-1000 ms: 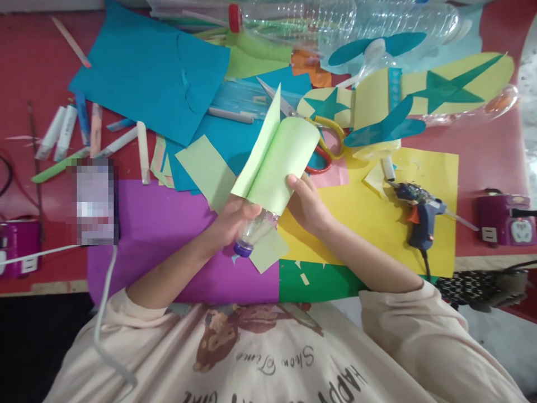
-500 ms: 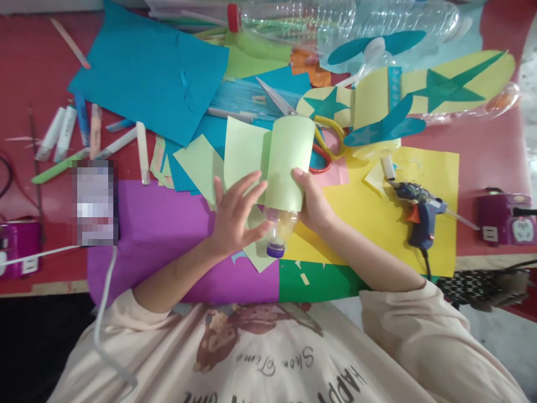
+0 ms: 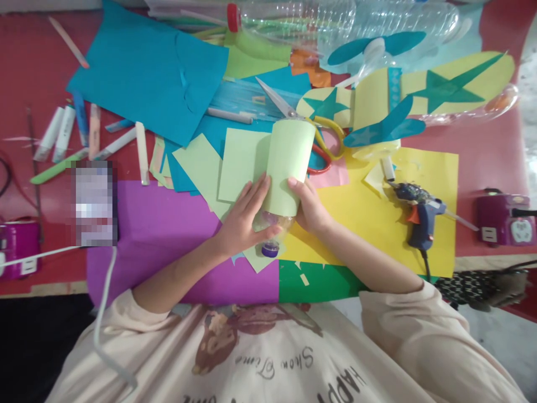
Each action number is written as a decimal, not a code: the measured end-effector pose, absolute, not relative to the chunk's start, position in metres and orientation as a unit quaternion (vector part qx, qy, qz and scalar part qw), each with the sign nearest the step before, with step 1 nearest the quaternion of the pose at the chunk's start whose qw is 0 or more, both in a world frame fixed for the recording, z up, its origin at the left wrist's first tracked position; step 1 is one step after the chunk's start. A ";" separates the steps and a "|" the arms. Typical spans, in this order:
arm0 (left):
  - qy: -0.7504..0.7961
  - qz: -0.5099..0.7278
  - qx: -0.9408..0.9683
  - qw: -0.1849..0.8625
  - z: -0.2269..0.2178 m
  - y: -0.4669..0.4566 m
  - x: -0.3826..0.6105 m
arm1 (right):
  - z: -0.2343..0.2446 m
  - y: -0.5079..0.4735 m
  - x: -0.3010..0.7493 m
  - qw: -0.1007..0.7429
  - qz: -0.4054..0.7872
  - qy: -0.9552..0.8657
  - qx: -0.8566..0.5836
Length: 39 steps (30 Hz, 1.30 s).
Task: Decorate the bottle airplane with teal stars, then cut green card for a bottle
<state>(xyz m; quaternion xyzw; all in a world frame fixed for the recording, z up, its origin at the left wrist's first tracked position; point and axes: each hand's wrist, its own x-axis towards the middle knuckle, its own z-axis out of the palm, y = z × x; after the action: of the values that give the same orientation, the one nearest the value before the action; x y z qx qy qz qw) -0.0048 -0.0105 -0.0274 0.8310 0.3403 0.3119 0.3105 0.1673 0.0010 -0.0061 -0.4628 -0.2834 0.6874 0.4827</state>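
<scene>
A clear plastic bottle (image 3: 277,221) with a purple cap (image 3: 269,249) lies pointing toward me, wrapped in a light green paper sheet (image 3: 289,159). The loose flap of that sheet (image 3: 239,165) lies flat to the left. My left hand (image 3: 245,218) rests on the bottle's left side, fingers stretched along the paper and the bottle's neck. My right hand (image 3: 308,207) grips the right side of the wrapped bottle, thumb on the paper.
Scissors (image 3: 306,120) lie just behind the bottle. A blue glue gun (image 3: 417,215) rests on yellow paper (image 3: 377,224) at the right. Blue sheets (image 3: 146,78), markers (image 3: 62,131), large clear bottles (image 3: 335,22) and a paper-winged bottle plane (image 3: 403,95) crowd the back.
The raised green flap dropped flat to the left. My left hand let go of the bottle neck, spread open, then settled on the paper and bottle. The bottle turned more upright in view.
</scene>
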 end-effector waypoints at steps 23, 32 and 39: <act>0.456 0.464 0.684 0.331 -0.022 0.005 -0.016 | -0.004 0.005 0.179 0.403 0.757 -0.252 -0.448; 0.436 0.482 0.509 0.564 -0.019 0.009 -0.012 | -0.005 0.007 0.176 0.424 0.748 -0.231 -0.455; 0.412 0.462 0.552 0.559 -0.012 0.003 -0.017 | -0.010 0.005 0.174 0.407 0.742 -0.290 -0.448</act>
<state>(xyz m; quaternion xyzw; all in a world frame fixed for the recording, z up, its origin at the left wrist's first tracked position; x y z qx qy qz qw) -0.0174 0.0031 -0.0125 0.5517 0.4116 0.4617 0.5595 0.1736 0.0046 -0.0098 -0.4478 -0.2899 0.7415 0.4069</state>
